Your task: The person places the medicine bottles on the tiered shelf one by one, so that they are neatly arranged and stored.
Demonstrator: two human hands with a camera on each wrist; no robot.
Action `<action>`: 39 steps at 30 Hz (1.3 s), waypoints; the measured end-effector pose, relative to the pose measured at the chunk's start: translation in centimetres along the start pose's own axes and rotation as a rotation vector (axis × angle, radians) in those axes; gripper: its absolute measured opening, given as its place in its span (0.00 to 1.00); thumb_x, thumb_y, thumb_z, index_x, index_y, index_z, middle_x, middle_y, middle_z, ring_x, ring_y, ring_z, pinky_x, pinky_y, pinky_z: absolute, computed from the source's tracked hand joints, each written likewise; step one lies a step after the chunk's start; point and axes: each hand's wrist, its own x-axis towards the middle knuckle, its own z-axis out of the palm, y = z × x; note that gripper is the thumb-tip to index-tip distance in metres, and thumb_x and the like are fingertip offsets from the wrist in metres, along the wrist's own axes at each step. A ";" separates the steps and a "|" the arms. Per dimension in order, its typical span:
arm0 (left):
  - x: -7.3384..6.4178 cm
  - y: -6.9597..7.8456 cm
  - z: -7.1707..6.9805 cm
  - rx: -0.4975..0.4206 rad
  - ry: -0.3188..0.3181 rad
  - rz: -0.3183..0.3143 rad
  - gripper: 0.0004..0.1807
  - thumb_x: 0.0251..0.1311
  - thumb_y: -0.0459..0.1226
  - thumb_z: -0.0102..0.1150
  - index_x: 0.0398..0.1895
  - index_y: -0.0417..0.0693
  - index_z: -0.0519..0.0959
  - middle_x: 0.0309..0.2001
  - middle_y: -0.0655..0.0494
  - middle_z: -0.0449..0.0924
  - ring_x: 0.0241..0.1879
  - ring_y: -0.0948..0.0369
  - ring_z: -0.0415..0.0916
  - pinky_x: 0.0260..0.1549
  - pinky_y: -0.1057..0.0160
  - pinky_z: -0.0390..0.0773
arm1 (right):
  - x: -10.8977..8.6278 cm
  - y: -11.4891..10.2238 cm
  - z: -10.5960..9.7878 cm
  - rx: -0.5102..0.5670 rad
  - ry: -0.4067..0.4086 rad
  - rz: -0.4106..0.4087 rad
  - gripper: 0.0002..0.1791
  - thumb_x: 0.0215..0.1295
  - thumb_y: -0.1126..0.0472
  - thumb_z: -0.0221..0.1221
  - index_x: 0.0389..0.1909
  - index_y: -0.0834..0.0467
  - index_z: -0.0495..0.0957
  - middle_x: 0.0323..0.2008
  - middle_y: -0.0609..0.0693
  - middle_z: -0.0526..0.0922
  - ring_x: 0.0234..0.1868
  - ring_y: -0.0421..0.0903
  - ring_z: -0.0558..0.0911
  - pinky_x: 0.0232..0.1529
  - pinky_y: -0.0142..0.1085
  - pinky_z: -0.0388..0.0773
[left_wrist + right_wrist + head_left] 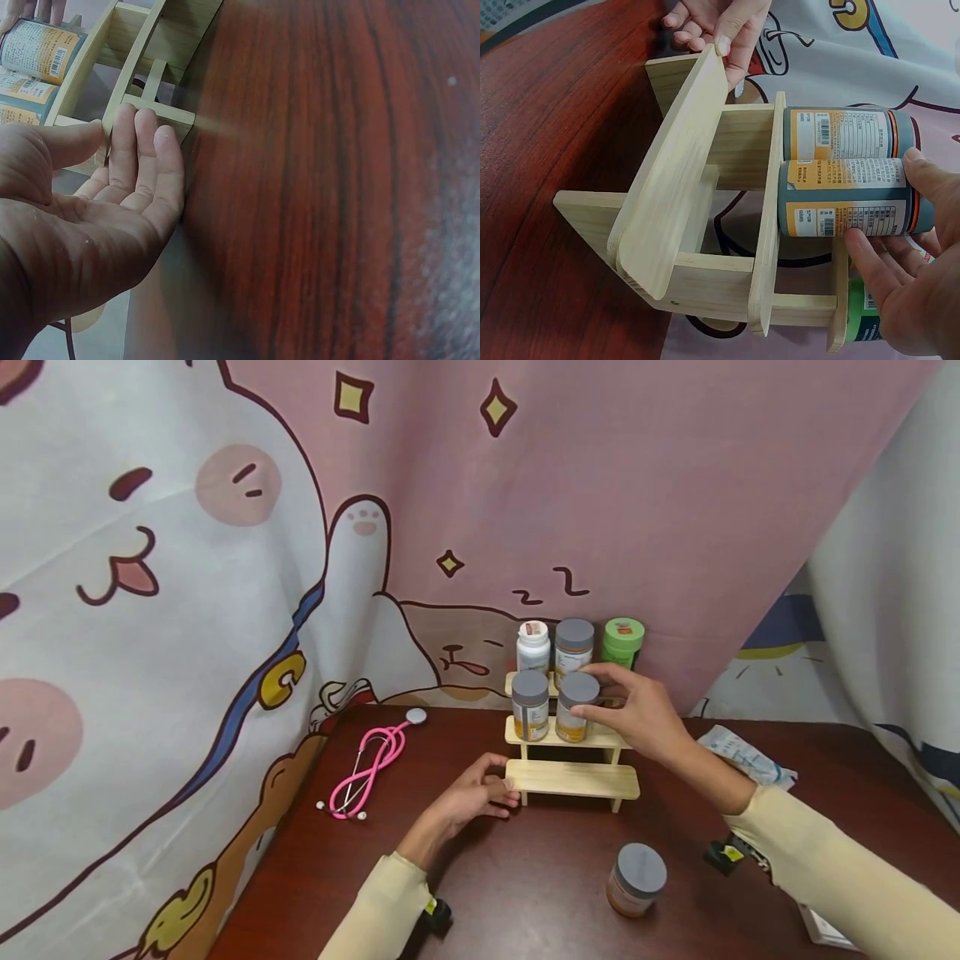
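A three-step wooden display stand (572, 778) stands near the table's back edge. My left hand (467, 792) pinches the left end of its lowest step, thumb against the board in the right wrist view. On the middle step, my right hand (651, 714) holds a grey-lidded jar (572, 724) between thumb and fingers. Touching that jar on its left is a similar jar (530, 710). The top step bears a white bottle (533, 652), another grey-lidded jar (574, 639) and a green-lidded container (622, 642), partly hidden by the right hand.
One more grey-lidded jar (636, 881) stands on the table in front of the stand. A pink stethoscope (367, 772) lies at the left. To the right are a plastic packet (746, 756) and a white object (825, 931) partly under the right sleeve. A printed curtain (637, 485) hangs behind.
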 end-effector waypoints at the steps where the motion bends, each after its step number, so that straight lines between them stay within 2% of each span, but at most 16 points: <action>1: 0.0 0.0 0.0 0.001 -0.001 0.003 0.23 0.76 0.33 0.54 0.70 0.43 0.64 0.45 0.44 0.84 0.48 0.48 0.87 0.46 0.54 0.88 | 0.0 0.0 0.0 -0.002 0.003 0.001 0.34 0.61 0.43 0.76 0.66 0.48 0.78 0.58 0.55 0.87 0.54 0.57 0.89 0.51 0.51 0.87; 7: -0.1 0.1 0.1 0.005 0.001 0.011 0.23 0.76 0.33 0.54 0.70 0.43 0.64 0.46 0.42 0.84 0.48 0.47 0.87 0.46 0.52 0.89 | -0.2 -0.2 0.3 -0.023 0.016 0.004 0.34 0.62 0.42 0.75 0.64 0.52 0.76 0.58 0.55 0.86 0.55 0.58 0.89 0.50 0.53 0.87; 16: -0.2 0.0 0.2 -0.001 0.005 0.000 0.24 0.76 0.33 0.54 0.70 0.44 0.64 0.44 0.47 0.84 0.46 0.51 0.87 0.46 0.53 0.88 | -0.4 -0.4 0.6 -0.049 0.026 0.014 0.33 0.63 0.42 0.74 0.61 0.56 0.75 0.56 0.57 0.85 0.54 0.60 0.89 0.49 0.55 0.87; 26: -0.3 0.1 0.5 0.003 0.006 0.013 0.23 0.76 0.33 0.54 0.70 0.42 0.64 0.45 0.43 0.84 0.46 0.49 0.87 0.46 0.52 0.89 | -0.7 -0.6 0.5 -0.055 0.030 0.022 0.33 0.65 0.44 0.73 0.62 0.57 0.74 0.58 0.58 0.84 0.57 0.60 0.87 0.51 0.57 0.86; 34: -0.2 0.0 0.4 -0.001 0.017 0.005 0.23 0.76 0.33 0.54 0.70 0.43 0.64 0.44 0.45 0.83 0.46 0.50 0.87 0.45 0.54 0.89 | -1.4 -0.4 0.4 -0.051 -0.012 0.023 0.31 0.69 0.50 0.71 0.65 0.58 0.72 0.63 0.60 0.82 0.58 0.61 0.87 0.53 0.57 0.86; 39: -0.3 0.0 0.4 0.010 0.017 0.007 0.23 0.76 0.33 0.53 0.70 0.43 0.64 0.44 0.45 0.84 0.47 0.48 0.87 0.45 0.53 0.89 | -2.1 0.3 0.1 -0.030 -0.035 0.027 0.29 0.70 0.52 0.70 0.64 0.58 0.72 0.62 0.59 0.82 0.60 0.61 0.87 0.55 0.57 0.86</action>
